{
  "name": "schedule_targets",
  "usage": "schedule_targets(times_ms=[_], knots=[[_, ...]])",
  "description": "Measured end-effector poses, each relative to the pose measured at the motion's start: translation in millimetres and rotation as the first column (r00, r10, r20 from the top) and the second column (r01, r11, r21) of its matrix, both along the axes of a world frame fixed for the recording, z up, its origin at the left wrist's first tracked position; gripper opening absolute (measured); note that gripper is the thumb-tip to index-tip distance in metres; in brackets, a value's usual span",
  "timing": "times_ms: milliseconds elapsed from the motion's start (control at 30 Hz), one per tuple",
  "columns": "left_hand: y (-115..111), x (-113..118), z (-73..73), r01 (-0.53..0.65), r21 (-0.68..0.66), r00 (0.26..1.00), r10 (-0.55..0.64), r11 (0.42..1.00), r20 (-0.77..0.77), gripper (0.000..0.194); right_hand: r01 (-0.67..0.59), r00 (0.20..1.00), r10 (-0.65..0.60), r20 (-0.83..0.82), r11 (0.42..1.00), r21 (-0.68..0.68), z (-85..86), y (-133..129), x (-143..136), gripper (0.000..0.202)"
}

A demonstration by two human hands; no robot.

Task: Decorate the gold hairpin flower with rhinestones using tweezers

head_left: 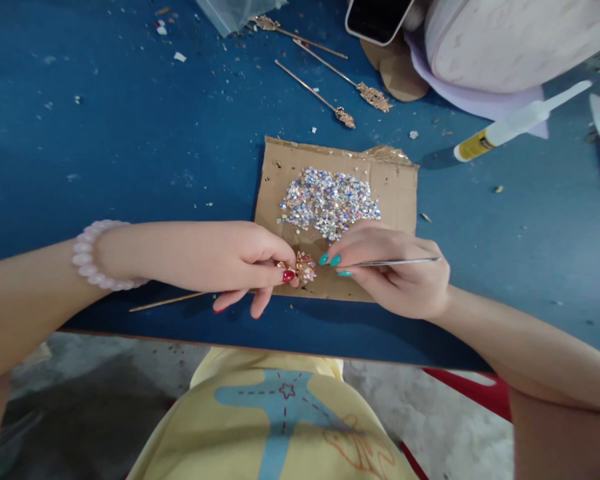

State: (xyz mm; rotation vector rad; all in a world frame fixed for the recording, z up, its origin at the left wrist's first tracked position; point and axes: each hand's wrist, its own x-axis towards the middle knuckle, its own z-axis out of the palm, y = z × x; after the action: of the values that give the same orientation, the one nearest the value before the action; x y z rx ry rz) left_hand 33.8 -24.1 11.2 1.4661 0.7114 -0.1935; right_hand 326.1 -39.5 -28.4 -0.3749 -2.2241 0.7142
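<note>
My left hand pinches a gold hairpin just behind its jewelled head, between thumb and forefinger. The pin's thin stem comes out below my wrist, toward the left. Pink and clear stones sparkle on the head. In my right hand are slim metal tweezers, gripped close to the ornament; their tips are hidden by the fingers. Whether they hold a stone I cannot tell. Both hands are over a piece of cardboard, where a pile of small iridescent rhinestones lies spread out.
Gold hairpins lie behind the cardboard, near a clear plastic bag. A phone, a pale pouch and a glue bottle with a long nozzle are at the back right. Scraps dot the blue table.
</note>
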Motion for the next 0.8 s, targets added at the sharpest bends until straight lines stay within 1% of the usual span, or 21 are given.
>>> schedule_targets(times_ms=[267, 600, 800], knots=[[0.8, 1.4, -0.4, -0.002, -0.006, 1.000, 0.002, 1.000, -0.017, 0.018, 0.001, 1.000, 0.000, 0.017, 1.000, -0.004, 1.7, 0.4, -0.9, 0.015], [0.7, 0.4, 3.7, 0.025, -0.002, 0.999, -0.025, 1.000, -0.037, 0.023, -0.008, 1.000, 0.008, 0.020, 1.000, 0.005, 1.8, -0.5, 0.3, 0.014], [1.6, 0.5, -1.3, 0.010, 0.000, 1.000, -0.010, 1.000, -0.018, 0.023, -0.024, 1.000, 0.024, 0.014, 1.000, -0.014, 0.6, -0.2, 0.4, 0.018]])
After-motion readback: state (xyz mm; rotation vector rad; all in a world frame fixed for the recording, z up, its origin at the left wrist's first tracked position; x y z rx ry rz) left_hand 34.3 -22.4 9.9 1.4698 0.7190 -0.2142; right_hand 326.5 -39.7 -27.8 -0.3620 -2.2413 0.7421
